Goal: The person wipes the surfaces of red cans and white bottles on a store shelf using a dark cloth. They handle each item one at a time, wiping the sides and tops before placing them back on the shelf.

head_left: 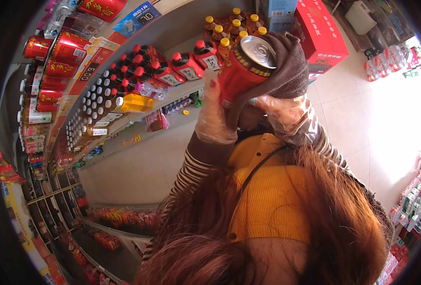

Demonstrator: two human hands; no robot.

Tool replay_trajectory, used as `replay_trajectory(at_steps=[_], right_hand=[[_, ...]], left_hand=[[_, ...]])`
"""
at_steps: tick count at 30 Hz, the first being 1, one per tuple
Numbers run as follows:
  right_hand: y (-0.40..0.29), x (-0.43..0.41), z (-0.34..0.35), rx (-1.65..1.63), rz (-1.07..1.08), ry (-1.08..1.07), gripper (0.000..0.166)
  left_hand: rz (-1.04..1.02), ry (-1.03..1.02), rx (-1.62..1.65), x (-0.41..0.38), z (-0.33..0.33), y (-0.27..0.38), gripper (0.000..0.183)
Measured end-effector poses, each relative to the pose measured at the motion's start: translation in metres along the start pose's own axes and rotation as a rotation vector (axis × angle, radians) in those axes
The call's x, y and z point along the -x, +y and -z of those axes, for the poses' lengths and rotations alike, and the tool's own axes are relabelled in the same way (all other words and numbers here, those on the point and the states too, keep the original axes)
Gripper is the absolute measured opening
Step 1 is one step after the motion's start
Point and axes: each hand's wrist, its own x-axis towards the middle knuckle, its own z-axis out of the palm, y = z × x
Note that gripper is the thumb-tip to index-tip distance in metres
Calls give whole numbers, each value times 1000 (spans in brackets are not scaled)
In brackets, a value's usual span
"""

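Note:
A red drink can (240,73) with a silver lid is held up in front of me, tilted, its lid facing me. My left hand (214,107), in a clear plastic glove, grips the can's left side with the thumb along it. A brown cloth (289,67) wraps the can's right side and hangs below it. My right hand (285,114), gloved too, holds the cloth against the can from below; its fingertips are partly hidden by the cloth. Behind the can, small bottles with yellow caps (236,26) stand on the shelf.
Store shelves curve along the left, with red-capped bottles (167,73), white-capped bottles (94,94), an orange drink bottle (135,103) lying on its side and red cans (69,44) higher up. A red carton (321,34) stands at the shelf's right end. Bottle packs (388,62) sit on the tiled floor.

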Motion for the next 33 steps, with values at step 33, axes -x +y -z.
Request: replay_trajectory(at_steps=[33], right_hand=[[7, 4, -5, 302, 73, -315, 28]], left_hand=[[-96, 82, -400, -9, 35, 23, 82]])
